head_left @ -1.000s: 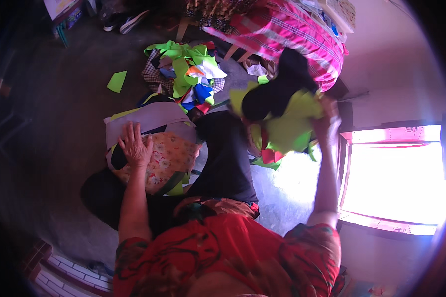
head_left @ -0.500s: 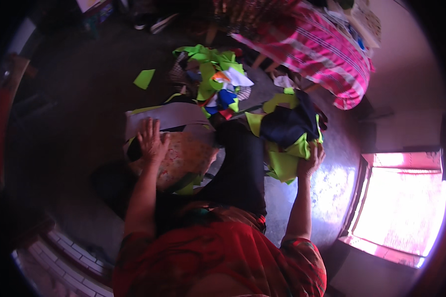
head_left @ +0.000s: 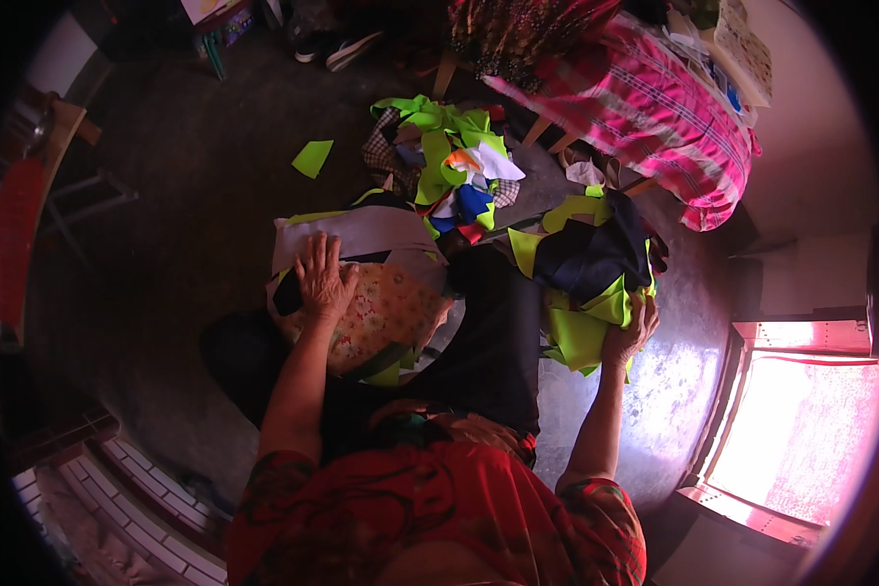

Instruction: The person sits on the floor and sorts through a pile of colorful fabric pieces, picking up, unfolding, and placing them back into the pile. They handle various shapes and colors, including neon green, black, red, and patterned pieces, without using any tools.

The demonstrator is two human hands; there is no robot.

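Note:
My left hand (head_left: 322, 278) lies flat with fingers spread. It presses on a pale grey cloth piece (head_left: 386, 231), whose near edge meets a floral-print cloth (head_left: 381, 305) in front of my lap. At the right, my right hand (head_left: 635, 332) has its fingers curled against the near right side of a heap of scraps. Neon green cloth (head_left: 578, 337) is under those fingers, which partly hide it. A dark navy cloth (head_left: 596, 256) lies on top of that heap. My dark-trousered leg (head_left: 488, 322) stretches between the two heaps.
Beyond my leg is a mixed pile of scraps (head_left: 444, 156), with one loose green piece (head_left: 313, 158) to its left. A pink checked cloth (head_left: 645, 117) drapes over furniture at the far right. Shoes (head_left: 354, 51) stand at the back; a bright window (head_left: 791, 430) is at the right.
The whole view has shifted, so the scene sits slightly further right and lower, and looks sharper. Both hands keep their places on the cloths.

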